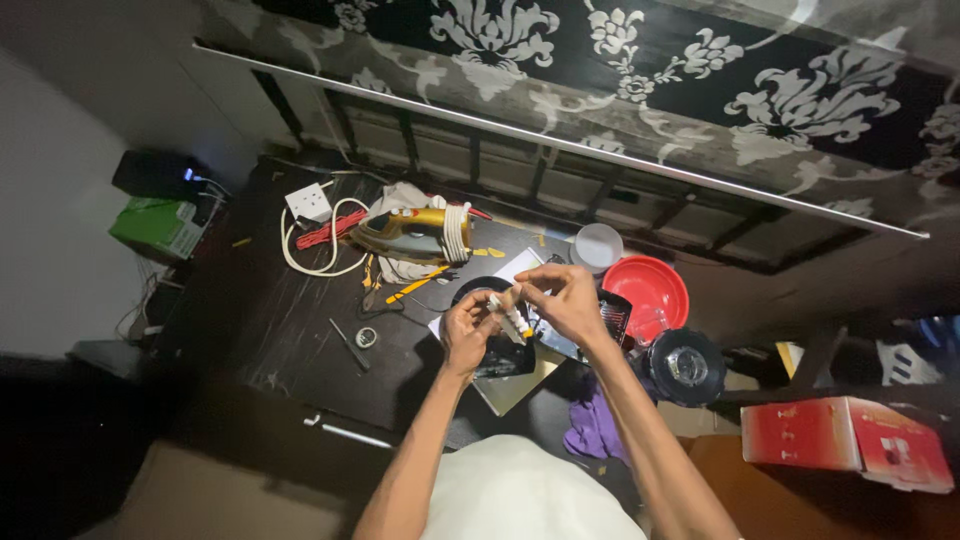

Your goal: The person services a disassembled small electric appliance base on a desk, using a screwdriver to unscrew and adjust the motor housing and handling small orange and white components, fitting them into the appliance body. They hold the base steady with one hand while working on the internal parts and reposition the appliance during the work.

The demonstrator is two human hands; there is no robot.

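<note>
Near the middle of the frame, both hands met above the dark wooden counter [290, 330]. The left hand [468, 330] was curled, its fingers closed on the lower end of a small white tube-shaped object with a yellow-orange tip [510, 318]. The right hand [562, 300] pinched the upper end of the same object between thumb and fingertips. The object was held in the air over a black box-shaped appliance part [500, 355] and a white sheet of paper [520, 265].

To the right sat a round red plastic bowl [645, 290], with a black round lid [688, 368] below it. In the upper left of the frame lay a yellow and grey clothes iron [415, 235] and a coiled white cable [305, 250].
</note>
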